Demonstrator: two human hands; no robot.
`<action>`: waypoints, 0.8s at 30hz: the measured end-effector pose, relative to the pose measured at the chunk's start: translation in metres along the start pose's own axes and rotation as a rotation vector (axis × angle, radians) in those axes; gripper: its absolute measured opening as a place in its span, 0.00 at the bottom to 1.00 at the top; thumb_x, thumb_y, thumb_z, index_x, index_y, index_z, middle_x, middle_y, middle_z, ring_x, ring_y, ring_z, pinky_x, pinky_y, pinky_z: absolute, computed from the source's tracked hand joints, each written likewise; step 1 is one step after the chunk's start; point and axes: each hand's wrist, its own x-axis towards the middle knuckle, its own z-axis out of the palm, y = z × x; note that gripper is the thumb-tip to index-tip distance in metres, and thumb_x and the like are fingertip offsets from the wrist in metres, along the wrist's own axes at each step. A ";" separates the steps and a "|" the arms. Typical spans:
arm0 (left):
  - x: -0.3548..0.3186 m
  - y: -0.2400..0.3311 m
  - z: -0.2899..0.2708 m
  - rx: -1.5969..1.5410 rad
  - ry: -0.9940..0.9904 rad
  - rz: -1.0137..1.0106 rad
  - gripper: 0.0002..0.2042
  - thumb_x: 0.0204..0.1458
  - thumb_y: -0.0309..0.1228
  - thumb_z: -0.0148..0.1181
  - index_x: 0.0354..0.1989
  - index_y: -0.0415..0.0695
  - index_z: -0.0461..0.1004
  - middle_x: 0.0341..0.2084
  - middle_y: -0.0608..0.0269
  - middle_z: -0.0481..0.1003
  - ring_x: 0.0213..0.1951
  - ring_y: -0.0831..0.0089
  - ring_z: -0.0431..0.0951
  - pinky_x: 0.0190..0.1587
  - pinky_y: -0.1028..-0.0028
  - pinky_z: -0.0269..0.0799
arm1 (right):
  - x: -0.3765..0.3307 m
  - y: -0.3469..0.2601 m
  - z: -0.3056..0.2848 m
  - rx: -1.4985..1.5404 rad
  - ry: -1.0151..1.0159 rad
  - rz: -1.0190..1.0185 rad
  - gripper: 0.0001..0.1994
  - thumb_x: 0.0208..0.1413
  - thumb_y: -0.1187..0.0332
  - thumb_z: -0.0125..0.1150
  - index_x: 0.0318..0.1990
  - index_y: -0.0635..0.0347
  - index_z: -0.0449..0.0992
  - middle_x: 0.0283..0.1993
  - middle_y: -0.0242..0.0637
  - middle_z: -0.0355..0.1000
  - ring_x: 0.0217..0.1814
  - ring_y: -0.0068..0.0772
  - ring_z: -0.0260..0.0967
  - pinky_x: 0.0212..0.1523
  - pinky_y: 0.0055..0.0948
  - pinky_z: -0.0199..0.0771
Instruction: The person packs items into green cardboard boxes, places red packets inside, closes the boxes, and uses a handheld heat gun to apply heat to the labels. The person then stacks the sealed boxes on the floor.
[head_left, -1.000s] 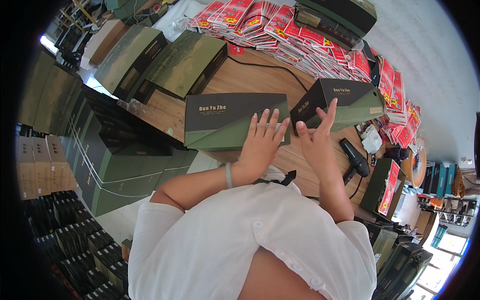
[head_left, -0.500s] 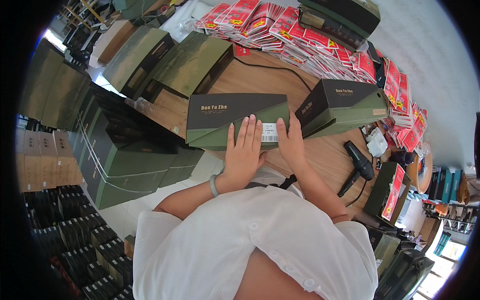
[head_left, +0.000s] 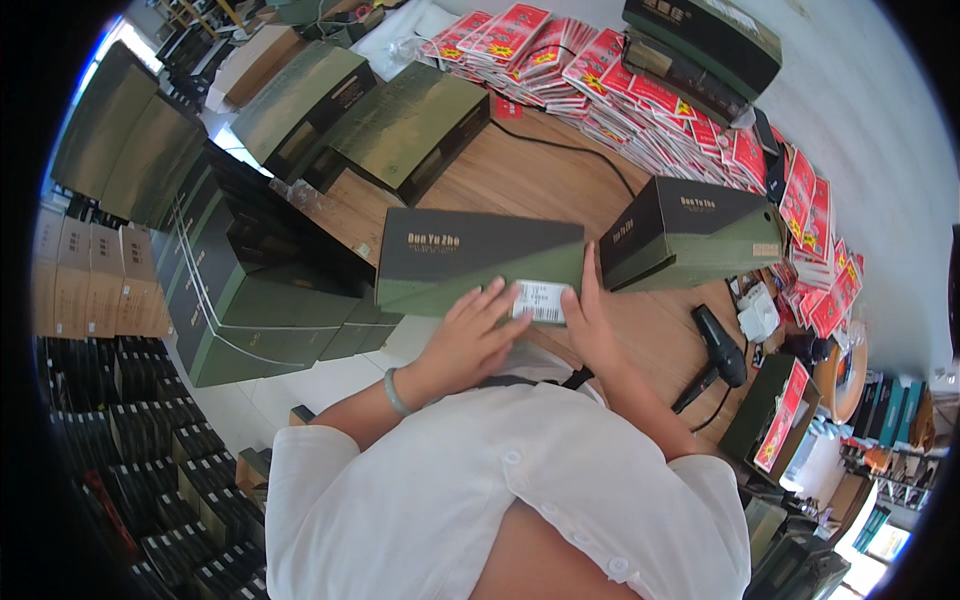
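A long flat box (head_left: 470, 255), black on top and green along its near side, lies on the wooden table (head_left: 530, 175) in front of me. A small white label (head_left: 540, 300) sits on the green side. My left hand (head_left: 470, 335) lies flat against that side with its fingertips at the label's left edge. My right hand (head_left: 590, 320) presses the box just right of the label, thumb up along the box's end. A pale bangle (head_left: 395, 392) is on my left wrist.
A second black and green box (head_left: 690, 230) stands to the right. Rows of red packets (head_left: 640, 85) cover the far table. A black hair dryer (head_left: 715, 350) lies at the right. Stacks of green boxes (head_left: 250, 300) fill the left, dark cartons (head_left: 140, 440) below.
Both hands have come down from the box's top to its near green side. A white label now shows there, between my two hands.
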 end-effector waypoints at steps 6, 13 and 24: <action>-0.052 -0.010 -0.039 -0.165 0.679 -0.575 0.16 0.60 0.36 0.51 0.52 0.42 0.74 0.49 0.56 0.75 0.47 0.61 0.74 0.51 0.62 0.67 | -0.038 0.014 -0.012 0.334 -0.222 0.200 0.41 0.66 0.52 0.40 0.73 0.57 0.22 0.78 0.47 0.23 0.80 0.44 0.22 0.75 0.40 0.29; -0.087 -0.043 -0.029 -1.503 0.220 -1.326 0.40 0.59 0.67 0.30 0.71 0.49 0.52 0.65 0.54 0.60 0.61 0.52 0.66 0.58 0.46 0.64 | -0.016 0.007 -0.032 0.583 -0.375 0.519 0.51 0.51 0.22 0.19 0.74 0.49 0.37 0.76 0.42 0.41 0.78 0.47 0.37 0.68 0.64 0.43; -0.117 -0.013 -0.029 -1.667 0.291 -1.253 0.29 0.66 0.55 0.27 0.69 0.51 0.49 0.60 0.58 0.65 0.57 0.61 0.72 0.56 0.51 0.72 | -0.001 -0.017 -0.041 0.776 -0.462 1.016 0.53 0.49 0.22 0.38 0.72 0.56 0.50 0.75 0.45 0.45 0.75 0.54 0.42 0.66 0.66 0.44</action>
